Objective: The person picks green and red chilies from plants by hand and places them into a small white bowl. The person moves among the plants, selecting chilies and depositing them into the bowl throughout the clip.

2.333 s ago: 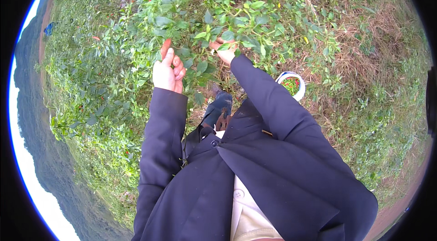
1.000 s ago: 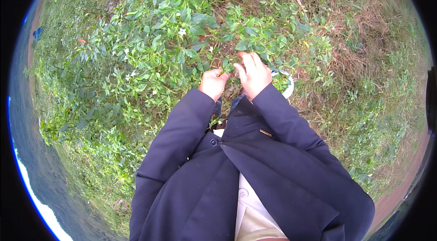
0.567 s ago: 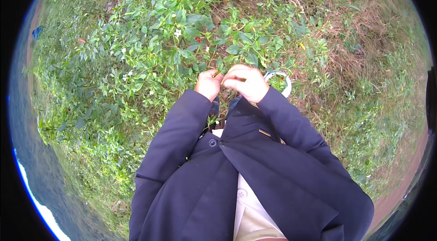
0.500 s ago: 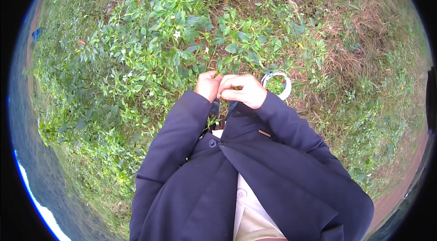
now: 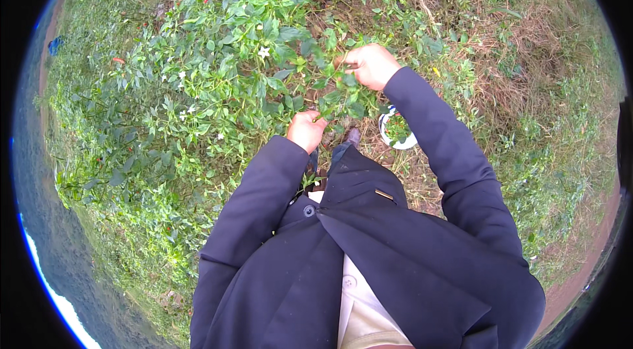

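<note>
Since 0.5 s ago, right hand [image 5: 371,65] has left the chest and reached out to 12 o'clock into the leafy green plant [image 5: 264,65]; fingers curled among leaves, contents not discernible. Left hand [image 5: 306,130] stays low at the plant's 6 o'clock edge, loosely clenched; contents not discernible. White bucket [image 5: 397,131] on the ground at 3 o'clock of left hand, beneath right forearm.

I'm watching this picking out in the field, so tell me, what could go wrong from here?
The right hand is closed in among leafy stems of the green plant, so a tug might snap a branch or knock off the white flowers. The white bucket sits close by the person's shoe and could be kicked over.
</note>
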Action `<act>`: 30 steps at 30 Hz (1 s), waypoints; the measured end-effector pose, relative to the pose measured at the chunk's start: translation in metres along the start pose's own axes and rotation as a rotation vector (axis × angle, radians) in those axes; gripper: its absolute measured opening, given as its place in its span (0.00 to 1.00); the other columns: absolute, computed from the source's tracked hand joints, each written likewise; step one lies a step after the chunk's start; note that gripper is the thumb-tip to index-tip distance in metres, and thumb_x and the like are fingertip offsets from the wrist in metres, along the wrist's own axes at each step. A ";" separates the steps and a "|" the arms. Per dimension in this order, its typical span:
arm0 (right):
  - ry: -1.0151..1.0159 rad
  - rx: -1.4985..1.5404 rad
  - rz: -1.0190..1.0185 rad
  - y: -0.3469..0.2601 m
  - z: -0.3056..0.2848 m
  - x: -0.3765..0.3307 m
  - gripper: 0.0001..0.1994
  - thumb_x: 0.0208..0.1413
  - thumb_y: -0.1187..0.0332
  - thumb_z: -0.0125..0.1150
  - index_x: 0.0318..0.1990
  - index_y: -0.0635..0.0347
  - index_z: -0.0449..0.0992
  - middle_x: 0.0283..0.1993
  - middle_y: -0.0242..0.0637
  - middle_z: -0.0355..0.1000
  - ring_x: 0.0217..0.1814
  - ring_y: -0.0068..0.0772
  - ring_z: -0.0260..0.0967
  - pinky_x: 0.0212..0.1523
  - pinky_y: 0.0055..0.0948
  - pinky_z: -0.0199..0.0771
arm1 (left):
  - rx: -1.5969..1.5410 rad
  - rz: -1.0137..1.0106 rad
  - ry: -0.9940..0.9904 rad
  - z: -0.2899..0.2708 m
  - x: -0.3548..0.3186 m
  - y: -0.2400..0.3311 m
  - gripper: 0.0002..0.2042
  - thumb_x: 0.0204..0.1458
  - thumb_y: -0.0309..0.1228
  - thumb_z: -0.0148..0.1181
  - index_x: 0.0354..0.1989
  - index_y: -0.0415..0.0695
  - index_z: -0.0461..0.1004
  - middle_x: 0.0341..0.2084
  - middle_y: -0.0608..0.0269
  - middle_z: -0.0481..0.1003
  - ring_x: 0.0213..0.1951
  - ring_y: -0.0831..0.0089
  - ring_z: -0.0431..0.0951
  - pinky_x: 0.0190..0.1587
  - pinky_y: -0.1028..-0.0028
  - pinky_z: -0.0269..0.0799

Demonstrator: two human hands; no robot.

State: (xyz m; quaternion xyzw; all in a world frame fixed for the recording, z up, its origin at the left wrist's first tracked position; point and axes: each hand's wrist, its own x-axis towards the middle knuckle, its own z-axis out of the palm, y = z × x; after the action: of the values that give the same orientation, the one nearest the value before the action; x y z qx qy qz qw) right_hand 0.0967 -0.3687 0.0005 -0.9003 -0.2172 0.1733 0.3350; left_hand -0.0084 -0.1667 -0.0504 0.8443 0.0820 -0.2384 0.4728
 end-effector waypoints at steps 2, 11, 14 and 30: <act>0.077 -0.183 -0.127 -0.011 0.013 0.003 0.10 0.48 0.64 0.56 0.38 0.52 0.77 0.38 0.38 0.74 0.35 0.39 0.72 0.36 0.32 0.72 | 0.001 -0.008 -0.011 -0.001 -0.003 0.004 0.09 0.49 0.27 0.55 0.36 0.37 0.76 0.15 0.68 0.70 0.18 0.80 0.63 0.23 0.75 0.61; 0.272 0.654 0.151 -0.018 0.027 -0.027 0.07 0.51 0.68 0.55 0.33 0.61 0.75 0.29 0.33 0.73 0.27 0.28 0.68 0.26 0.25 0.66 | -0.018 -0.056 0.068 -0.008 -0.007 0.012 0.16 0.46 0.27 0.57 0.43 0.30 0.71 0.24 0.59 0.75 0.23 0.76 0.70 0.31 0.74 0.67; 0.291 1.543 0.599 -0.006 0.014 -0.046 0.05 0.51 0.75 0.53 0.35 0.66 0.73 0.21 0.24 0.65 0.15 0.13 0.48 0.14 0.15 0.45 | -0.029 -0.031 0.085 -0.006 -0.003 0.011 0.17 0.47 0.27 0.57 0.44 0.29 0.70 0.23 0.61 0.74 0.22 0.78 0.68 0.29 0.76 0.66; 0.936 0.041 0.245 0.008 -0.009 -0.056 0.06 0.48 0.71 0.60 0.33 0.61 0.72 0.21 0.29 0.67 0.17 0.21 0.63 0.17 0.20 0.62 | -0.188 0.026 -0.200 -0.001 0.013 0.047 0.05 0.49 0.26 0.55 0.29 0.37 0.75 0.16 0.66 0.66 0.20 0.81 0.62 0.23 0.76 0.60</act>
State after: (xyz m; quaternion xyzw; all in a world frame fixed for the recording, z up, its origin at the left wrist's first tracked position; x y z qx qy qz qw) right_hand 0.0554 -0.4072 0.0103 -0.8939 0.0677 -0.2079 0.3914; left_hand 0.0201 -0.1921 -0.0205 0.7694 0.0455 -0.3067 0.5585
